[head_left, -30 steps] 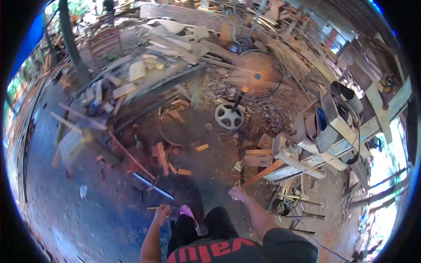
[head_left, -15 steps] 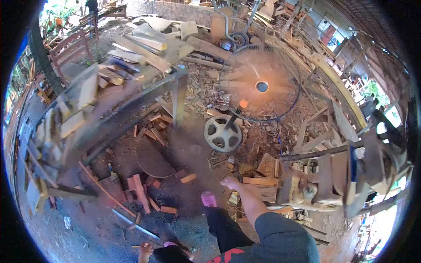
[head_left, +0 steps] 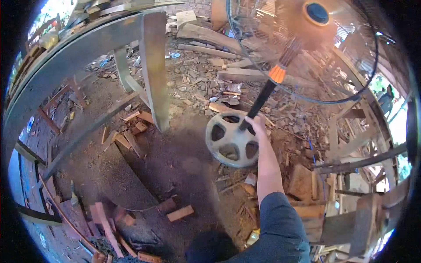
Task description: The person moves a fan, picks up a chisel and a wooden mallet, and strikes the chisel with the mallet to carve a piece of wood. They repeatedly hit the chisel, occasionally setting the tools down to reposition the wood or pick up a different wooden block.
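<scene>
My right hand (head_left: 258, 125) grips the lower part of the black pole (head_left: 264, 97) of a pedestal fan, just above its base. The grey round base (head_left: 231, 139) with oval openings rests on the debris-strewn ground. Higher up the pole sits an orange collar (head_left: 277, 74). The fan's round wire cage (head_left: 326, 101) is at the upper right, its orange blades blurred around a dark hub (head_left: 317, 14). My left hand is out of view.
A wooden bench (head_left: 154, 70) stands at the left with planks on top. Brick-coloured wood pieces (head_left: 180, 213) and a dark half-round board (head_left: 131, 179) lie on the ground. Wooden frames (head_left: 357, 144) stand at the right. Long planks (head_left: 210, 38) lie behind.
My right arm has reached forward, and its hand has taken hold of the fan pole. The view has moved closer to the fan, which looks larger. My feet have left the view.
</scene>
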Motion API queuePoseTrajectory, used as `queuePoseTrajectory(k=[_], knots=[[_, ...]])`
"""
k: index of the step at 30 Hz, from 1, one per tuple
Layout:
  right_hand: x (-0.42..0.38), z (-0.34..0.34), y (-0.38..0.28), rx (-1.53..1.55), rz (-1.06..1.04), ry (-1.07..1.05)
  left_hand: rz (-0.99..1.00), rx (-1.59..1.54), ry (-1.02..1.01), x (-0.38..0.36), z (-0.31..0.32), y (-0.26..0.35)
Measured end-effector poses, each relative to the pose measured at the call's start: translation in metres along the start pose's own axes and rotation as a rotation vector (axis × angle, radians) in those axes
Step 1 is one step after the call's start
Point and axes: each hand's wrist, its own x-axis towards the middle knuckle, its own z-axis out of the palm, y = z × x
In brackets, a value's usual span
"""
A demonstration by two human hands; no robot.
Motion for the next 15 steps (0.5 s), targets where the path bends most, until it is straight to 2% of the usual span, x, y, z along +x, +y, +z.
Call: queuePoseTrajectory(k=[2, 3, 4, 6, 7, 9, 15], knots=[[-0.015, -0.010, -0.060, 0.358, 0.028, -0.106, -0.004, 0.176, 0.065, 0.002, -0.003, -0.014], [-0.015, -0.012, -0.073, 0.289, 0.156, -0.137, -0.146, 0.062, 0.119, -0.007, 0.007, -0.004], [-0.006, -0.001, -0.055, 0.478, 0.036, -0.168, -0.164, 0.070, 0.118, -0.019, 0.014, 0.018], [-0.011, 0.002, -0.049, 0.562, 0.052, -0.218, -0.507, 0.013, 0.110, -0.038, 0.027, 0.081], [-0.008, 0.007, -0.043, 0.555, 0.057, -0.219, -0.535, 0.017, 0.130, -0.038, 0.034, 0.096], [-0.007, 0.017, -0.032, 0.568, 0.005, -0.062, -0.441, 0.047, 0.178, -0.038, 0.039, 0.106], [-0.010, 0.024, -0.032, 0.528, 0.018, 0.095, -0.331, 0.088, 0.239, -0.035, 0.044, 0.126]])
